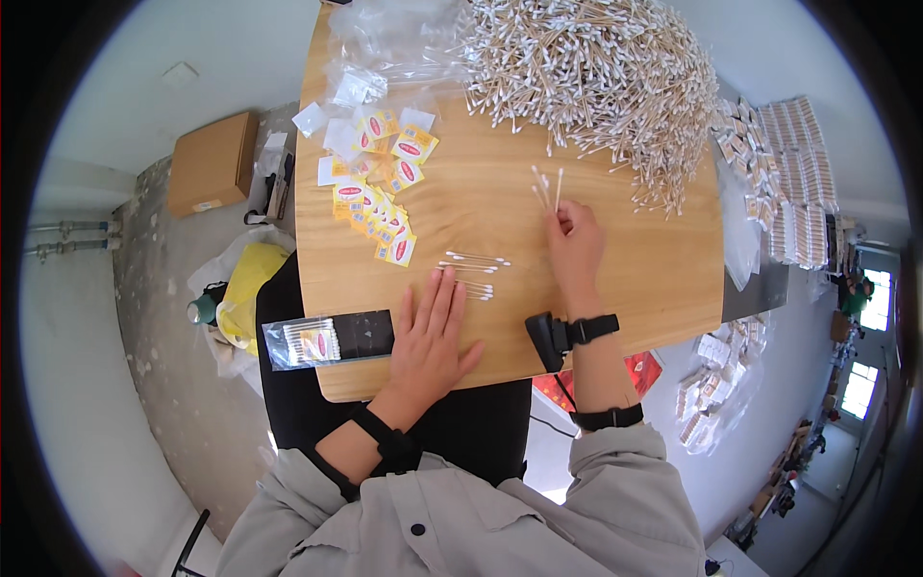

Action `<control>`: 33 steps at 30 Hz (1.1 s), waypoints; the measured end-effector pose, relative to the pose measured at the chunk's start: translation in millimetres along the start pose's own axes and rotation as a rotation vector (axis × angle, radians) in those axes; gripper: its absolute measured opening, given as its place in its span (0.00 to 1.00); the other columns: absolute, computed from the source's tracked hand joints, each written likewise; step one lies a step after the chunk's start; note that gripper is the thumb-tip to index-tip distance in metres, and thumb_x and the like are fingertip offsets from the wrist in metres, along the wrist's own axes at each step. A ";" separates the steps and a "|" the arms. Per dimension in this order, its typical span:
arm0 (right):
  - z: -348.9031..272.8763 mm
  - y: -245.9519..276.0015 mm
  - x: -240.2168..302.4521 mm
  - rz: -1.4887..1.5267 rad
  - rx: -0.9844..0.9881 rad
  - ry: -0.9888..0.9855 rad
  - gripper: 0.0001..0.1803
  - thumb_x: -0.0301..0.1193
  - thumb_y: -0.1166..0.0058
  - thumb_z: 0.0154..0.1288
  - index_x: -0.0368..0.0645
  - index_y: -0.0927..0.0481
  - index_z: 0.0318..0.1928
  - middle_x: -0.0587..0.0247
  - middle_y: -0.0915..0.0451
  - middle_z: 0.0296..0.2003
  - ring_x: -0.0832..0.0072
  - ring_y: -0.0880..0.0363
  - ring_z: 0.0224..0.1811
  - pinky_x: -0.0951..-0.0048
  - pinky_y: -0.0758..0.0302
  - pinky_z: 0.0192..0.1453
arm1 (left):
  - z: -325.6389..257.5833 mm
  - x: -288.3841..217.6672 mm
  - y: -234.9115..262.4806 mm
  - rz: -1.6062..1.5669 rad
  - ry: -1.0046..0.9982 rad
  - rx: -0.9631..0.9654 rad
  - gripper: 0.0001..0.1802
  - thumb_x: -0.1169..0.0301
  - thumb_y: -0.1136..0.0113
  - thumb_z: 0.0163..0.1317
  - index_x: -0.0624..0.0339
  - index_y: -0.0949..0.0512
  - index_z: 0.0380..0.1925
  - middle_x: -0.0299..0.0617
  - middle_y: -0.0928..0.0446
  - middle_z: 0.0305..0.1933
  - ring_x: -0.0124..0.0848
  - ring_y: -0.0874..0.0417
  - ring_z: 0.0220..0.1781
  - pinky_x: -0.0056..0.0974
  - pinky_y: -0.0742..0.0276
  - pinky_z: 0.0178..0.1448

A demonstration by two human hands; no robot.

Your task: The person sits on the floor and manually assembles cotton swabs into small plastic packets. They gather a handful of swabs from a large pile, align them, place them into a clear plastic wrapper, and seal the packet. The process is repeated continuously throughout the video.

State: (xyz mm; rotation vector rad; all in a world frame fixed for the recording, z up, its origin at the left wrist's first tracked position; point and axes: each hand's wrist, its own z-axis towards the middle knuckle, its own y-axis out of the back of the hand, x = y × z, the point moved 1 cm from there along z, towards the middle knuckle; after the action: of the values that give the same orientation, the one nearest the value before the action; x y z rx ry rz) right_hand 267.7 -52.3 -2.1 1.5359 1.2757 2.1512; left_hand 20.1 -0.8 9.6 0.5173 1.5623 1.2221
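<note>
My right hand is closed in a pinch around a few wooden-stick cotton swabs, their white tips pointing away from me above the table. Flat on the tabletop, my left hand has its fingers stretched out, the fingertips at a small row of loose cotton swabs. These swabs lie roughly side by side, pointing left and right. Beside the left hand, at the table's near left edge, is a clear packet of cotton swabs with a label card inside, next to a black strip.
A large heap of cotton swabs covers the far right of the wooden table. Yellow and white label cards spread at left, below clear plastic bags. Stacked swab packets stand right; a cardboard box sits on the floor.
</note>
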 end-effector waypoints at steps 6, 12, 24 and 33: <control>1.2 -12.7 8.2 0.341 0.158 0.013 0.11 0.31 0.39 0.64 0.42 0.15 0.44 0.59 0.20 0.32 0.67 0.20 0.31 0.70 0.25 0.37 | 1.9 -1.0 0.4 0.027 -0.003 0.018 0.47 0.50 0.39 0.59 0.68 0.42 0.71 0.53 0.48 0.78 0.44 0.51 0.81 0.56 0.56 0.79; 51.8 -5.2 -1.4 0.029 0.138 0.150 0.10 0.29 0.38 0.60 0.49 0.13 0.44 0.60 0.22 0.33 0.64 0.20 0.35 0.66 0.22 0.41 | 1.7 0.7 -2.7 0.036 0.004 0.000 0.47 0.49 0.39 0.59 0.68 0.42 0.70 0.53 0.48 0.78 0.44 0.51 0.81 0.56 0.56 0.80; 25.1 -14.7 28.3 0.029 0.135 0.191 0.05 0.28 0.36 0.55 0.45 0.16 0.34 0.58 0.23 0.35 0.62 0.19 0.39 0.63 0.22 0.42 | 1.0 0.4 -2.0 0.036 -0.001 0.008 0.47 0.49 0.41 0.60 0.68 0.42 0.70 0.53 0.48 0.78 0.45 0.51 0.81 0.57 0.56 0.79; -4.7 -14.8 41.4 0.033 0.008 0.262 0.06 0.32 0.36 0.56 0.46 0.16 0.34 0.58 0.23 0.33 0.61 0.19 0.39 0.64 0.23 0.41 | 0.6 0.3 -0.9 0.030 0.005 0.009 0.47 0.49 0.39 0.59 0.67 0.43 0.71 0.52 0.48 0.78 0.44 0.51 0.81 0.57 0.56 0.79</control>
State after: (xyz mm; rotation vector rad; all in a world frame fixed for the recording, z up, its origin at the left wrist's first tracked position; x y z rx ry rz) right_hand 241.2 -20.9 14.3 1.3188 1.3441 2.4355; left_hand 20.8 -0.7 8.6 0.5454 1.5696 1.2399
